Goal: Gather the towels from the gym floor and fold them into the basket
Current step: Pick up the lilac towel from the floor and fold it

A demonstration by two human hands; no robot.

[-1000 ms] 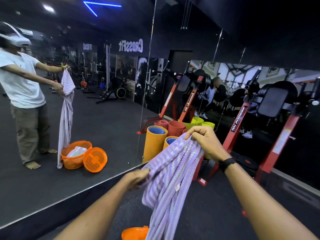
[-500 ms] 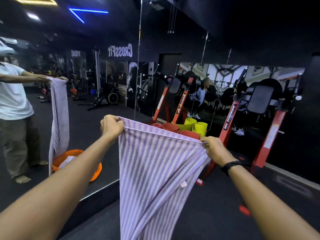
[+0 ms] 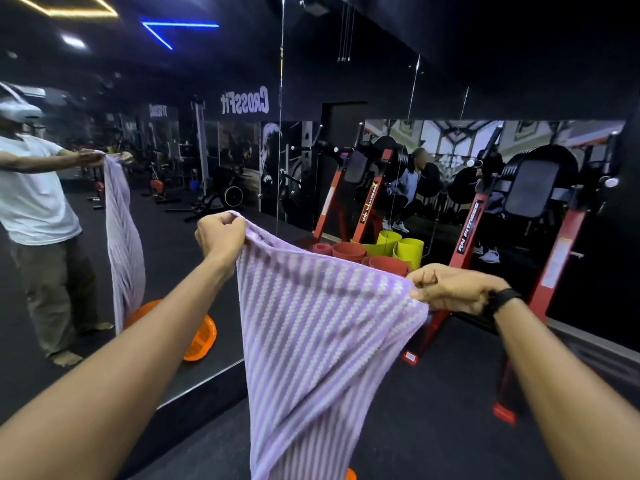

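A purple-and-white striped towel (image 3: 318, 341) hangs spread out in front of me at chest height. My left hand (image 3: 220, 233) grips its upper left corner and my right hand (image 3: 446, 289) pinches its upper right corner, arms stretched forward. The towel narrows as it hangs down past the frame's bottom edge. A sliver of the orange basket (image 3: 350, 474) shows at the bottom edge behind the towel. The wall mirror on the left reflects the orange basket and its lid (image 3: 202, 337) on the floor, mostly hidden by my left arm.
A mirror wall (image 3: 173, 202) runs along the left, reflecting a person in a white shirt holding the towel. Rolled red and yellow mats (image 3: 381, 251) stand ahead. Red gym machine frames (image 3: 554, 271) stand to the right on the dark floor (image 3: 433, 410).
From a bunched bundle a second ago, the towel has been pulled out flat between my hands. Since half a second ago my hands have drawn slightly further apart.
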